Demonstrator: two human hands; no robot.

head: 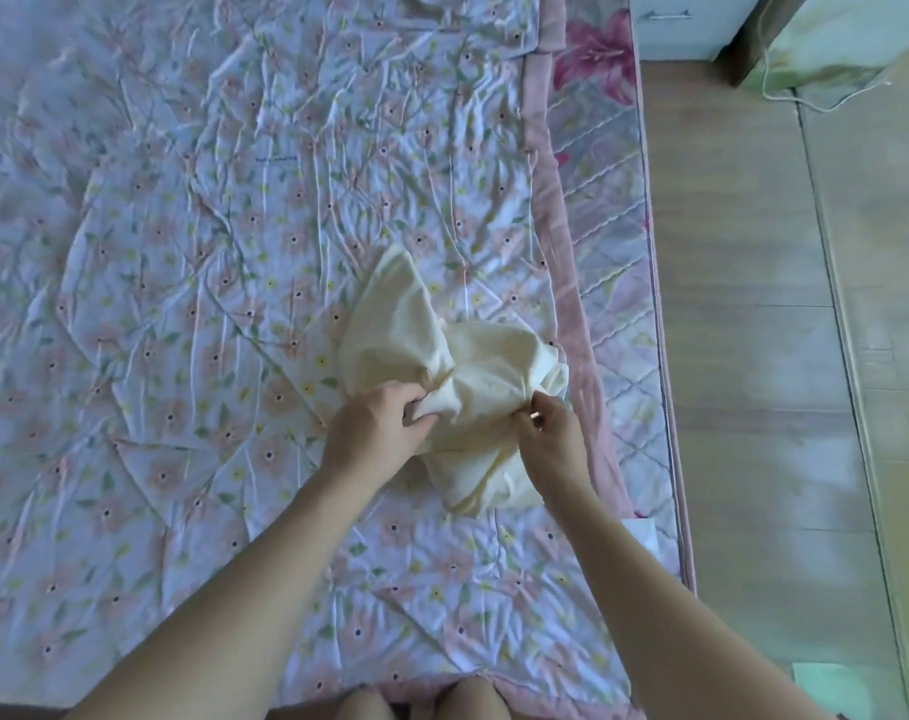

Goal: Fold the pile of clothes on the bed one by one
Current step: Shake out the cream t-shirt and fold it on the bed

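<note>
A crumpled cream garment (442, 356) lies bunched on the floral quilt (182, 252), near the bed's right side. My left hand (374, 423) grips a fold at the garment's left middle, fingers curled into the cloth. My right hand (551, 428) pinches the cloth at its right side between thumb and fingers. Part of the garment hangs below and between the two hands. No other clothes show in this view.
The quilt's pink border (561, 283) and the quilted mattress edge (613, 226) run along the right. Beyond is wooden floor (753, 304), with a white cabinet (691, 23) and a cord at the top right. My knees (426, 698) show at the bottom edge.
</note>
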